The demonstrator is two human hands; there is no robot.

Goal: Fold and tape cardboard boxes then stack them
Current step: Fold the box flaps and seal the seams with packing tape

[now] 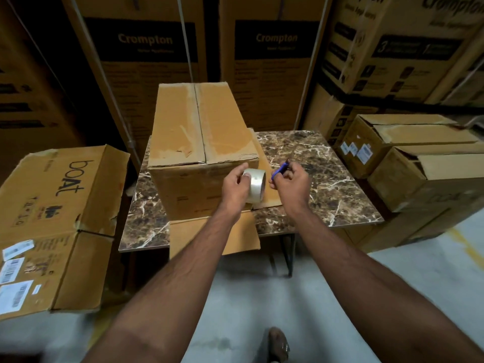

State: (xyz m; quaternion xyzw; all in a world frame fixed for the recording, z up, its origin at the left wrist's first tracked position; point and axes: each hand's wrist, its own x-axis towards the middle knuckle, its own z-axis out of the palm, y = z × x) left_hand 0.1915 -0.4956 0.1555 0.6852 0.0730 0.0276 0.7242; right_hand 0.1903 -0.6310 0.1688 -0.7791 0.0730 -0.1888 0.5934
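A brown cardboard box (199,132) stands on the marble-patterned table (327,179), its top flaps closed along a centre seam and its lower flaps spread flat on the tabletop. My left hand (235,188) grips a roll of clear tape (258,184) in front of the box's near right corner. My right hand (292,184) holds a small blue tool (279,171) just right of the roll, its fingers curled close to the tape's edge.
A "boat" box (57,221) sits low at the left. Several brown boxes (419,163) are stacked at the right. Tall "Crompton" cartons (146,48) wall off the back. Grey floor (248,297) lies below, with my foot (279,344) on it.
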